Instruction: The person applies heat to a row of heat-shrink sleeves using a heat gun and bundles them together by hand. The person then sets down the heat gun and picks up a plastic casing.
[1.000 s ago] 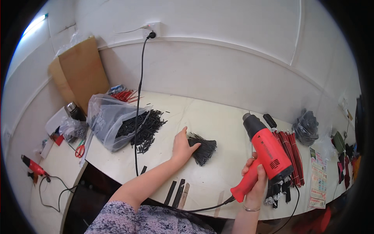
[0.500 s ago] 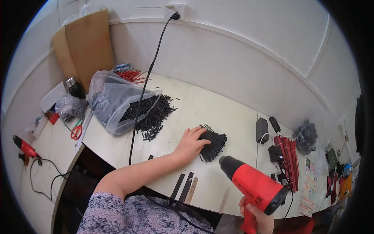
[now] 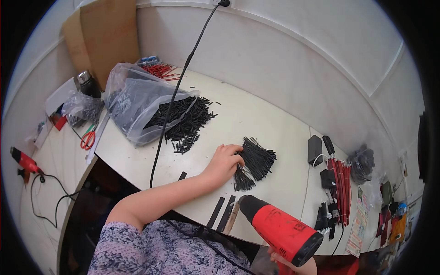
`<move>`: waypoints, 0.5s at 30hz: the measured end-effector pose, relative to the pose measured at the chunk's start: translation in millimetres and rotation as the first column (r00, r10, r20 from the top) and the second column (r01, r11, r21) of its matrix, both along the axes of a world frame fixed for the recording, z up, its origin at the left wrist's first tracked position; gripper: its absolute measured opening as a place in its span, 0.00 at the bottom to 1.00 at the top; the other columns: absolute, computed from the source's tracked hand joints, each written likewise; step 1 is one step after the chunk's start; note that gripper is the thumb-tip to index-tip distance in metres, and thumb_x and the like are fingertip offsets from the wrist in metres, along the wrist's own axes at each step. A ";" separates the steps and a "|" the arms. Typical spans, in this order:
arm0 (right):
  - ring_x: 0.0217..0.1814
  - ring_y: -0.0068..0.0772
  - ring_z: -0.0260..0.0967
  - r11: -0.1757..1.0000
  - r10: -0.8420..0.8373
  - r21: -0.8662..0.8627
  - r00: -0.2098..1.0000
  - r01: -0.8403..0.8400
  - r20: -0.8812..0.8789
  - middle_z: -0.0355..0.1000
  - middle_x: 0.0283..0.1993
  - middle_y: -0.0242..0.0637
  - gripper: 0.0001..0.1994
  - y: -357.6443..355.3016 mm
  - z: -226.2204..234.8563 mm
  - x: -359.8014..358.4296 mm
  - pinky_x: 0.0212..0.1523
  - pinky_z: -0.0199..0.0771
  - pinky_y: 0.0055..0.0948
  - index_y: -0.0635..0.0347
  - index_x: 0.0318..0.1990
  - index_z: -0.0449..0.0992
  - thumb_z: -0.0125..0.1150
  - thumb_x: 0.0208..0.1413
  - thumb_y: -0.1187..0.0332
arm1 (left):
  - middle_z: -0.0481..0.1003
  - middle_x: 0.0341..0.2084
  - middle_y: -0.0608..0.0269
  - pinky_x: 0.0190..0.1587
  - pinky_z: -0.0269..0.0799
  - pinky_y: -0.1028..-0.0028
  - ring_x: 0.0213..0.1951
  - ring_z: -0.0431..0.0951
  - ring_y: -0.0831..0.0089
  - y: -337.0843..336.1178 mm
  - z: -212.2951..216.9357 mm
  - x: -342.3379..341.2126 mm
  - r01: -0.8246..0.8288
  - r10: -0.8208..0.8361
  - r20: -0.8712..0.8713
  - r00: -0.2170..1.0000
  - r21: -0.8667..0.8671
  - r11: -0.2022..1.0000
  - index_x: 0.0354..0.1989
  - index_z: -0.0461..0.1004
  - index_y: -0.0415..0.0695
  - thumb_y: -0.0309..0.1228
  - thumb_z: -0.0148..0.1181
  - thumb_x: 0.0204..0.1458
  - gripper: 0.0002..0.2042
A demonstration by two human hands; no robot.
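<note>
My left hand (image 3: pixel 223 166) reaches across the table, its curled fingers closed on the gathered left end of a bundle of thin black wires (image 3: pixel 259 158). The strands fan out to the right and lie on the table, with a smaller group (image 3: pixel 243 178) splayed toward me. A red heat gun (image 3: pixel 286 233) with a black nozzle is in my right hand (image 3: pixel 284 262), which wraps its handle low in the picture. Its nozzle points up and left, a little short of the wires. The gun's body partly hides my right fingers.
A clear plastic bag (image 3: pixel 130 103) spills short black tubes (image 3: pixel 190 121) at the left. A power cord (image 3: pixel 172 98) crosses the table. Dark strips (image 3: pixel 224 214) lie at the front edge. Red wires (image 3: pixel 340 188) and black adapters (image 3: pixel 315 150) sit right. Another heat gun (image 3: pixel 25 160) lies far left.
The black wires have spread into a wider fan, with a smaller group split off toward me. My left fingers have moved to their left end. The heat gun has shifted left and down.
</note>
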State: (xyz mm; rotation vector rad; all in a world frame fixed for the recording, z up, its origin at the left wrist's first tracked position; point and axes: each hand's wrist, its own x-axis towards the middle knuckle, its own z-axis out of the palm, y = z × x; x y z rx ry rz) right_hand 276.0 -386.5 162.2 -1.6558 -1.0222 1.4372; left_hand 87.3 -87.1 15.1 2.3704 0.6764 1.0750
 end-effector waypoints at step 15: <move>0.40 0.26 0.75 0.995 -0.098 -0.018 0.994 0.097 -0.048 0.77 0.42 0.35 0.15 20.0 14.5 -10.6 0.43 0.77 0.27 0.65 0.50 0.77 0.67 0.55 0.78 | 0.75 0.51 0.53 0.62 0.64 0.58 0.56 0.70 0.52 2.4 3.8 -16.8 -0.057 0.058 0.020 0.998 -0.029 0.998 0.33 0.81 0.46 0.18 0.59 0.46 0.09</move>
